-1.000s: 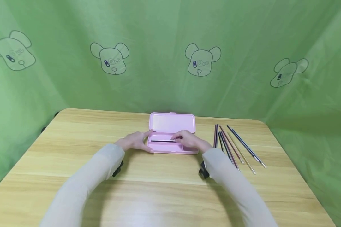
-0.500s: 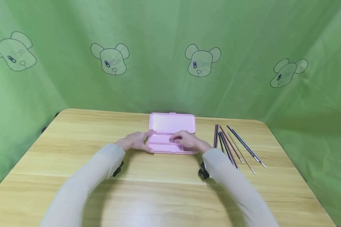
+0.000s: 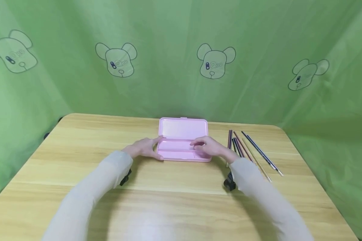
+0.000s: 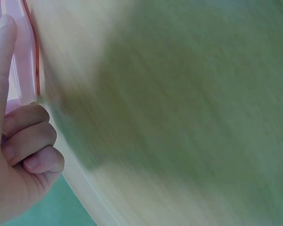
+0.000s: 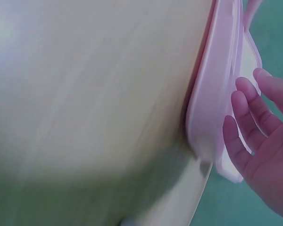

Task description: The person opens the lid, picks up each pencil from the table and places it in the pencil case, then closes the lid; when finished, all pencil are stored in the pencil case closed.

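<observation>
A pink pencil case (image 3: 181, 156) lies with its lid (image 3: 184, 128) flipped back near the far edge of the table. Its tray is split by a lengthwise divider, with a small compartment at the right. My left hand (image 3: 144, 148) holds the case's left end between thumb and a finger; the left wrist view shows the other fingers curled against that end. My right hand (image 3: 209, 146) hovers over the tray's right part, its fingers (image 5: 245, 115) loosely bent and holding nothing. Whether a pencil lies behind the divider is hard to tell.
Several long pencils (image 3: 260, 150), dark, reddish and yellow, lie loosely fanned on the wooden table (image 3: 175, 207) right of the case, partly behind the right forearm. A green curtain (image 3: 169, 90) with bear faces hangs behind the table.
A dark pencil under my right fingers has gone down out of sight in the case. My right hand has let go and shifted right. My left hand stays on the case.
</observation>
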Motion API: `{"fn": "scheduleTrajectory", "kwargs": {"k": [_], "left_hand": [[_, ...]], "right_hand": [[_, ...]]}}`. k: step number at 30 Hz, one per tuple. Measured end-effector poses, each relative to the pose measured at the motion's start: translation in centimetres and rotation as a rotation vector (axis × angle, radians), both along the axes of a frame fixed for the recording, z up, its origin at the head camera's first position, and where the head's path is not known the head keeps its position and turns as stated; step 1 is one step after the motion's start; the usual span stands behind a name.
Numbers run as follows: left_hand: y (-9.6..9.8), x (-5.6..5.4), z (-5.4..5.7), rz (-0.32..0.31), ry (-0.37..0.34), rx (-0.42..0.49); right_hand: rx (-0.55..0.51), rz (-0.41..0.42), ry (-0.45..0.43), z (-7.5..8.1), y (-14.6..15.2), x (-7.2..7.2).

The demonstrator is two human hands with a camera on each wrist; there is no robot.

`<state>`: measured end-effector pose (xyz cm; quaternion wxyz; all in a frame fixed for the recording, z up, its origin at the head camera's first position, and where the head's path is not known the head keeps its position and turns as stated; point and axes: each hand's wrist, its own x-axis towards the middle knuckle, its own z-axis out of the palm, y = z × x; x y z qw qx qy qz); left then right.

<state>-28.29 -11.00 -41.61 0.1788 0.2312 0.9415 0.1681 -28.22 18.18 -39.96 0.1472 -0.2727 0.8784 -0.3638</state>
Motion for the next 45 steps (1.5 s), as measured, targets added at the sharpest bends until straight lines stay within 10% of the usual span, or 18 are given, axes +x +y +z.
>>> {"fn": "scheduleTrajectory", "kwargs": {"k": [45], "left_hand": [[0.1, 0.0, 0.0, -0.008, 0.01, -0.023]], "right_hand": [[0.117, -0.408, 0.103, -0.4, 18.2, 2.5]]}}
